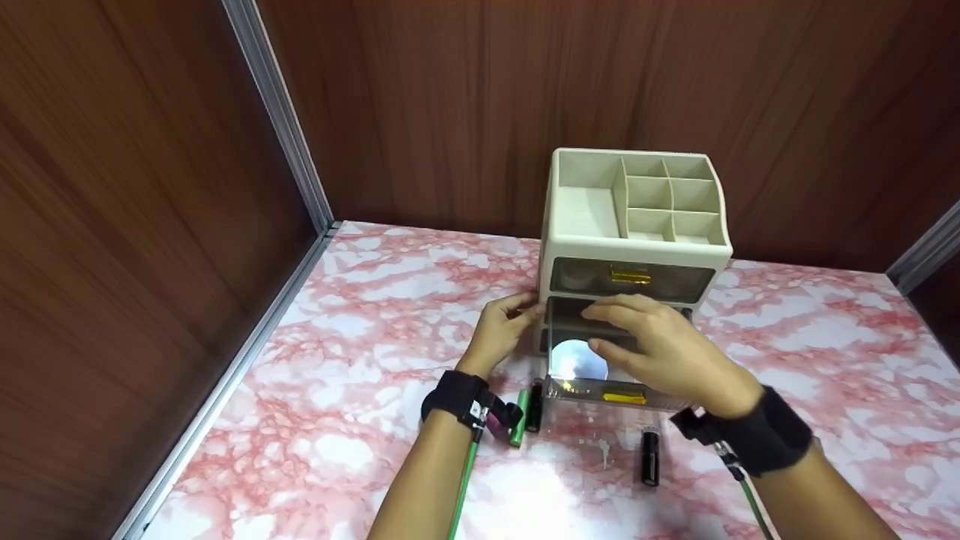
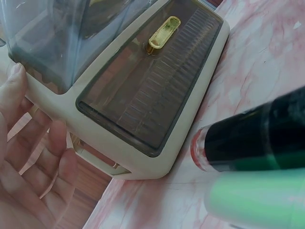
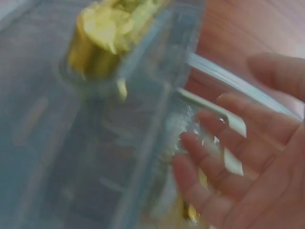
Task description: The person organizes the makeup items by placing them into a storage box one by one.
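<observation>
Cropped forearms (image 1: 420,484), right hand (image 1: 664,349) spread, empty, part-hiding drawer (image 1: 581,391), left hand (image 1: 498,330) relaxed against organizer (image 1: 637,247)

Glare whitens the near tabletop (image 1: 517,495), while the right wrist view is hazy and blurred

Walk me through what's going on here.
A person is working at a cream organizer. The left hand holds its front edge on the left side, and the right hand, fingers spread, hangs over the pulled-out middle drawer. A bright round shape shows in that drawer; the drawers above and below are shut. A green tube and two black tubes lie on the marbled tabletop.
</observation>
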Demonstrator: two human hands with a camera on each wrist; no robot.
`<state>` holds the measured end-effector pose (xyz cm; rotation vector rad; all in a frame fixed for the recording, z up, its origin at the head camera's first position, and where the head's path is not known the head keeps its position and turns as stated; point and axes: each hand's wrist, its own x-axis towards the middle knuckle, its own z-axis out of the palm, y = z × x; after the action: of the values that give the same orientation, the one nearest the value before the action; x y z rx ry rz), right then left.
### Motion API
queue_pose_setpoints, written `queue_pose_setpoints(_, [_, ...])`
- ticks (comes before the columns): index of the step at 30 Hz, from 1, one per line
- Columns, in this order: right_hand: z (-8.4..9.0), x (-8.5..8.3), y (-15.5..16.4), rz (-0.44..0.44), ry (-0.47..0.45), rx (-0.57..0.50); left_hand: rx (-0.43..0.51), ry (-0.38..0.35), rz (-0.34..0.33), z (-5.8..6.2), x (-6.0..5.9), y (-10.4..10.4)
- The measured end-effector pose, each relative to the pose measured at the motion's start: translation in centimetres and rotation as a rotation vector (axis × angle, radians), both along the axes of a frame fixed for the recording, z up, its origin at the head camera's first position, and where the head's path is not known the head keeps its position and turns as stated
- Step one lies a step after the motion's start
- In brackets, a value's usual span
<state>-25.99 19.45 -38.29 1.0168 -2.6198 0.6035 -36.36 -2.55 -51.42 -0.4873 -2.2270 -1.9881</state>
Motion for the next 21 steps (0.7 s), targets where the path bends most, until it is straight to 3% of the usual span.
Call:
queue_pose_setpoints(4, [0.5, 0.5, 1.3, 0.103, 0.157, -0.085, -0.004, -0.007, -0.004, 0.0, 0.0, 0.0])
queue_pose_setpoints(9, [0.6, 0.9, 3.2, 0.127, 0.272, -0.229, -0.003, 0.0, -0.003, 0.0, 0.0, 0.0])
queue_pose_setpoints(16, [0.6, 2.2, 4.9, -0.002, 0.271, -0.472, 0.0, 0.008, -0.007, 0.0, -0.1, 0.0])
queue_pose_setpoints(18, [0.5, 2.5, 5.3, -0.042, 0.244, -0.583, 0.001, 0.005, -0.009, 0.4, 0.3, 0.0])
queue_pose_setpoints(21, [-0.6, 2.0, 6.7, -0.112, 0.139, -0.831, 0.002, 0.003, -0.012, 0.4, 0.4, -0.1])
